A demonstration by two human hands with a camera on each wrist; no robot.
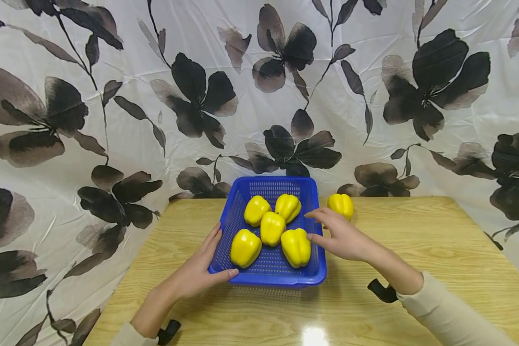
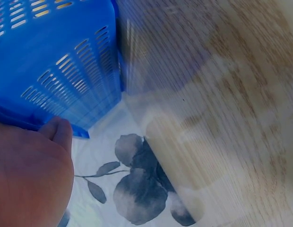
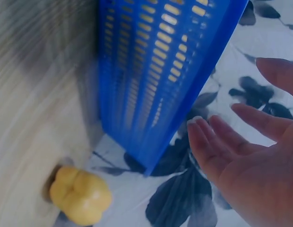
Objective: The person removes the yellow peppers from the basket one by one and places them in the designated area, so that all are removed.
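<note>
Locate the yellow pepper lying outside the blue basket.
In the head view, the loose yellow pepper sits on the table right of the blue basket, beyond the right hand, near the floral cloth.

Yellow peppers (image 1: 273, 229), blue basket (image 1: 277, 279), dark-flowered white cloth (image 1: 246, 113), tan wood-grained table (image 1: 415, 240)

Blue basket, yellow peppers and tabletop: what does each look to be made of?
Basket: most likely moulded plastic, slightly glossy; regular slots pierce its walls, under a smooth rim.
Peppers: smooth and shiny; the very even yellow and highlights suggest plastic models, though real peppers can't be ruled out.
Tabletop: wood or wood-look laminate, glossy; pale grain and a bright reflection.
</note>
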